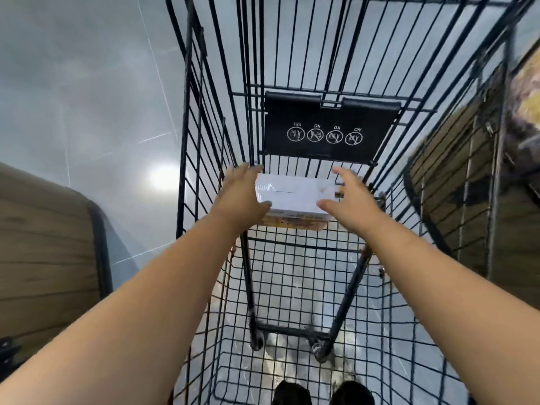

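Both hands reach into a black wire shopping cart (292,273) and clasp a white box (292,195) between them. The left hand (241,194) lies flat against the box's left end, its fingers (244,171) nearly straight and the thumb laid across the near edge. The right hand (349,200) does the same at the right end – fingers (342,173) spread and straight, thumb on top. The box sits level inside the cart, just below the black seat flap (327,133) with its four round white pictograms. An orange-yellow strip (292,222) shows under the box – whether the box rests on anything I cannot tell. Wood-panelled displays (43,244) flank the cart on the grey tiled floor (87,97), and two dark shoes (292,394) show at the bottom edge.
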Action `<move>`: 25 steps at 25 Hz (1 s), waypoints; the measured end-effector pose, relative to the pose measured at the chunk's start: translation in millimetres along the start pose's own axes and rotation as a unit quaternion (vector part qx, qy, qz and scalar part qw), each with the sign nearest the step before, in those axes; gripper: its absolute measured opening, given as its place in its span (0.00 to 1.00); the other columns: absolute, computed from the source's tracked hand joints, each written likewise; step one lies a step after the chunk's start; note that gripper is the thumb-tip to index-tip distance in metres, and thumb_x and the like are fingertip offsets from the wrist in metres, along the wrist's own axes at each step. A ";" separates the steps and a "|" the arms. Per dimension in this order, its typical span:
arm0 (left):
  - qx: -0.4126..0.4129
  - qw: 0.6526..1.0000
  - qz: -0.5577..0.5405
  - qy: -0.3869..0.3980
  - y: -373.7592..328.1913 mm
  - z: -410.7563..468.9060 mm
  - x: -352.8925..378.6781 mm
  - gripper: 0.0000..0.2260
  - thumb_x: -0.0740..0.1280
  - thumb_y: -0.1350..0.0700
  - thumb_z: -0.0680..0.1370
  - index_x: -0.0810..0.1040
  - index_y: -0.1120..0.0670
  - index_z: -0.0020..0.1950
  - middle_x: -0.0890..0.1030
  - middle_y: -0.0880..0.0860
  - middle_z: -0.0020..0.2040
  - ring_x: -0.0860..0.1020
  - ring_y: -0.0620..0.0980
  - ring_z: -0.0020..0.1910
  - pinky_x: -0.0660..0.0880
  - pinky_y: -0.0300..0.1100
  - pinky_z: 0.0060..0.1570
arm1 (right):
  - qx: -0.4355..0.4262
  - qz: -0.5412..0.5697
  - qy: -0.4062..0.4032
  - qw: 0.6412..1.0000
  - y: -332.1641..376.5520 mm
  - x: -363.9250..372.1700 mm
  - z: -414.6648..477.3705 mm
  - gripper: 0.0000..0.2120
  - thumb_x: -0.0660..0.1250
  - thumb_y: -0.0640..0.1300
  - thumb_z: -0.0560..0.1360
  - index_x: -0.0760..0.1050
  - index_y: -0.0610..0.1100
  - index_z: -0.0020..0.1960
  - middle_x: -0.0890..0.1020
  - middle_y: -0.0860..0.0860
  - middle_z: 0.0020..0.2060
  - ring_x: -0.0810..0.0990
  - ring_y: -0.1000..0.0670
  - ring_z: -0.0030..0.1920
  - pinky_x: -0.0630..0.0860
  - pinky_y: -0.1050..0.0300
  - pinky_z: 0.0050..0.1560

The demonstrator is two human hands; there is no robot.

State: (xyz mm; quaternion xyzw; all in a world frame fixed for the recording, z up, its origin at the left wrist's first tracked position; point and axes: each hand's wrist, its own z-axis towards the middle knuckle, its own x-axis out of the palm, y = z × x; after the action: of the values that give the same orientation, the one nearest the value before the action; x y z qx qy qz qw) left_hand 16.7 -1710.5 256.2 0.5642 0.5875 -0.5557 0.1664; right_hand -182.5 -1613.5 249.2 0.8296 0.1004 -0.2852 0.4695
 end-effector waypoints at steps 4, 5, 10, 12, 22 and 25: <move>0.101 0.993 -0.014 -0.066 -42.6 -25.2 -60.3 0.36 0.73 0.50 0.74 0.59 0.50 0.77 0.60 0.52 0.77 0.56 0.52 0.77 0.56 0.52 0.75 | -0.062 0.028 -0.068 0.995 49.6 -48.6 -46.5 0.35 0.72 0.44 0.73 0.59 0.52 0.75 0.63 0.51 0.74 0.65 0.51 0.72 0.67 0.47 0.70; 0.132 0.988 -0.016 -0.075 -60.7 -34.0 -77.5 0.36 0.73 0.49 0.74 0.58 0.49 0.77 0.60 0.51 0.77 0.57 0.51 0.77 0.57 0.51 0.75 | -0.081 0.030 -0.087 0.992 64.1 -62.5 -61.1 0.35 0.72 0.45 0.73 0.59 0.53 0.75 0.63 0.52 0.74 0.65 0.52 0.72 0.68 0.47 0.69; 0.244 0.964 -0.040 -0.098 -155.4 -95.5 -151.1 0.38 0.72 0.48 0.74 0.56 0.49 0.78 0.59 0.49 0.77 0.58 0.47 0.76 0.54 0.42 0.73 | -0.127 0.047 -0.170 0.976 118.2 -131.7 -142.4 0.37 0.73 0.48 0.73 0.57 0.54 0.75 0.63 0.55 0.73 0.64 0.55 0.72 0.61 0.60 0.65; 0.285 0.951 -0.043 -0.114 -191.4 -128.0 -172.6 0.38 0.72 0.48 0.74 0.55 0.48 0.78 0.60 0.49 0.77 0.59 0.46 0.75 0.54 0.37 0.69 | -0.142 0.048 -0.204 0.967 130.6 -161.5 -181.9 0.38 0.73 0.48 0.73 0.56 0.55 0.75 0.63 0.55 0.74 0.63 0.55 0.72 0.61 0.60 0.66; 0.464 0.878 -0.070 -0.091 -336.0 -319.6 -150.9 0.40 0.72 0.44 0.73 0.53 0.46 0.78 0.59 0.48 0.77 0.59 0.45 0.74 0.58 0.38 0.68 | -0.144 0.038 -0.375 0.915 78.9 -270.1 -431.5 0.40 0.76 0.50 0.70 0.57 0.59 0.74 0.63 0.57 0.73 0.65 0.56 0.71 0.67 0.56 0.68; 0.511 0.856 -0.071 -0.034 -372.1 -393.9 -107.8 0.38 0.71 0.44 0.74 0.53 0.47 0.78 0.59 0.49 0.77 0.58 0.47 0.75 0.57 0.40 0.69 | -0.097 0.041 -0.431 0.896 29.1 -274.0 -535.3 0.39 0.76 0.50 0.70 0.58 0.60 0.73 0.66 0.56 0.70 0.66 0.58 0.68 0.69 0.58 0.65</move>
State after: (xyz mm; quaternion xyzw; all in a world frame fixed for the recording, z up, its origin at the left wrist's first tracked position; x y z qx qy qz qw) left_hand -95.6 -1336.3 646.8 0.5073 0.2530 -0.8071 -0.1650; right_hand -190.9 -1153.8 637.9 0.5791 -0.1191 -0.5839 0.5563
